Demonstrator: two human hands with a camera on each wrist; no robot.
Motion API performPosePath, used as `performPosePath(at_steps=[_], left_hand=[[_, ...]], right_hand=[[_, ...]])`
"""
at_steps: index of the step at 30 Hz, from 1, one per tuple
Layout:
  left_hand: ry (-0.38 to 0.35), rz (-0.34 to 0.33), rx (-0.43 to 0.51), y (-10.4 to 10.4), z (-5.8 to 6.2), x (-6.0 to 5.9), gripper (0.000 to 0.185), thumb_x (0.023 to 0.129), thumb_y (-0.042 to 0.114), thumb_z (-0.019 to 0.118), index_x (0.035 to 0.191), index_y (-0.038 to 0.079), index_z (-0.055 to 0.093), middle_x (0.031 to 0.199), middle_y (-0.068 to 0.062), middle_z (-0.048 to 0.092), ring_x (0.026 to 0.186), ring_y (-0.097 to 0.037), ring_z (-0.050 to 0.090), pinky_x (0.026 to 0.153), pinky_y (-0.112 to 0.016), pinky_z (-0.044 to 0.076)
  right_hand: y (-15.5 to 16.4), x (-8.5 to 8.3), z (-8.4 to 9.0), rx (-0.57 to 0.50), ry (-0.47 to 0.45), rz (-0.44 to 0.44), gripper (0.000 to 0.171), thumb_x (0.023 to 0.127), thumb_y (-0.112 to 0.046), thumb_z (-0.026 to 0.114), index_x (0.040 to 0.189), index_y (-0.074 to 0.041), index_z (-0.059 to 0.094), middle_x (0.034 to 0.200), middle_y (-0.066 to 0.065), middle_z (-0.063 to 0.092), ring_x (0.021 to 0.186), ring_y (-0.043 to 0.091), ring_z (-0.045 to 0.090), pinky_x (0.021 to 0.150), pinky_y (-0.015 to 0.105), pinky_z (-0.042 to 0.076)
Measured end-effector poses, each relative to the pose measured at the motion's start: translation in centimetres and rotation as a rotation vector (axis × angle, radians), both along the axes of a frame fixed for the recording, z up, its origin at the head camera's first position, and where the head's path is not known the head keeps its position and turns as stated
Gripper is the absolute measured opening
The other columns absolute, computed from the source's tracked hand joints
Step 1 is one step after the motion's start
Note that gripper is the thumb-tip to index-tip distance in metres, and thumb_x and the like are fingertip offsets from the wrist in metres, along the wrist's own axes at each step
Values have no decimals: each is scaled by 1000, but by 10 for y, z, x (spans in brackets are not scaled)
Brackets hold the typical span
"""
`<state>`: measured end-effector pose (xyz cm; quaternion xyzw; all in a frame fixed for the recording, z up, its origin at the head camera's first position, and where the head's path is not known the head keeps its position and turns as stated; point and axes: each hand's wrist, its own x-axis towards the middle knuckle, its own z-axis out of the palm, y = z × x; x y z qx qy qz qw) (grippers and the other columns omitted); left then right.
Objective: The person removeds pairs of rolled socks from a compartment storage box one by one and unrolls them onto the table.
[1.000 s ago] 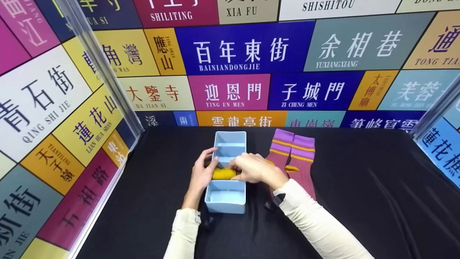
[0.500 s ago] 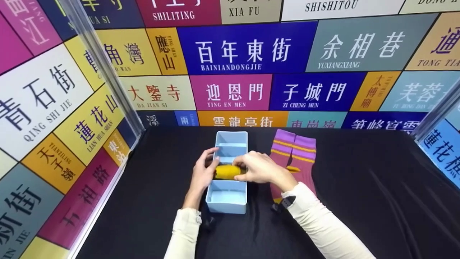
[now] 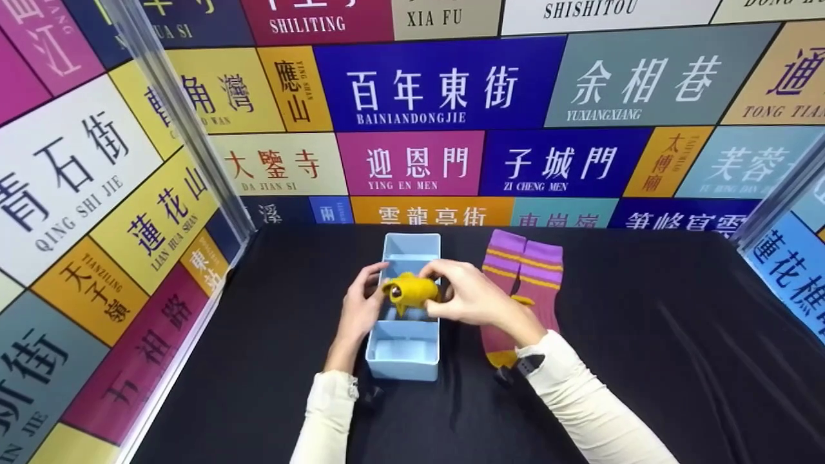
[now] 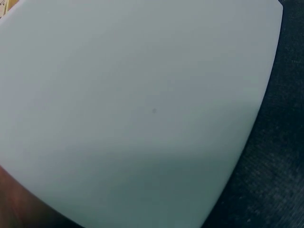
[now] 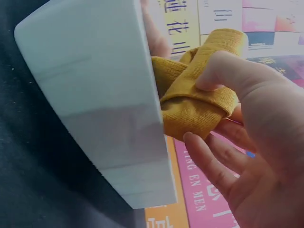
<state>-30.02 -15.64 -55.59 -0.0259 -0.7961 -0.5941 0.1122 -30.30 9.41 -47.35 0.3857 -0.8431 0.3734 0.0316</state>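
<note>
- Head view: black cloth (image 3: 644, 335) covers the table, walled round by panels of coloured street signs (image 3: 412, 84)
- On the cloth stands a pale blue box (image 3: 405, 361), long and narrow, its long axis running away from the person, split by cross walls into compartments
- Right hand (image 3: 474, 299) grips a rolled yellow sock (image 3: 412, 289) above the box, over the middle compartments and clear of the rim
- Roll's long axis lies crosswise to the box, left to right; its open rolled end faces left, toward the left hand (image 3: 359, 309)
- Left hand rests against the box's left wall, fingers fairly straight, fingertips touching or just beside the roll's left end; whether they pinch it cannot be told
- Just right of the box lie two purple socks (image 3: 525, 277) side by side, flat, cuffs with yellow stripes pointing away from the person, a yellow toe nearest the right wrist
- Cream sleeves cover both forearms

- Left wrist view: box's pale blue wall (image 4: 142, 109) fills nearly the whole picture, with a strip of black cloth (image 4: 280, 142) at the right; the hand itself is not clear here

- Right wrist view: right hand (image 5: 247, 142) holds the yellow sock (image 5: 199, 99), thumb pressed on top of it, fingers curled below
- Sock is wound into a tight bundle, its folds wrapped round one another, just beside the box's wall (image 5: 104, 104)
- Pink and yellow signs show behind the hand
</note>
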Motion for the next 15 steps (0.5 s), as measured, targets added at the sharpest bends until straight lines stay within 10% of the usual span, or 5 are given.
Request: performPosePath(at_steps=[15], left_hand=[[3, 5, 3, 0, 0, 1, 37, 105, 22, 70, 141, 25, 70, 135, -10, 75, 118, -28, 73, 104, -49, 55]], right_hand=[[30, 17, 18, -65, 18, -6, 38, 89, -20, 85, 122, -19, 68, 110, -2, 70, 89, 15, 66, 73, 38, 62]])
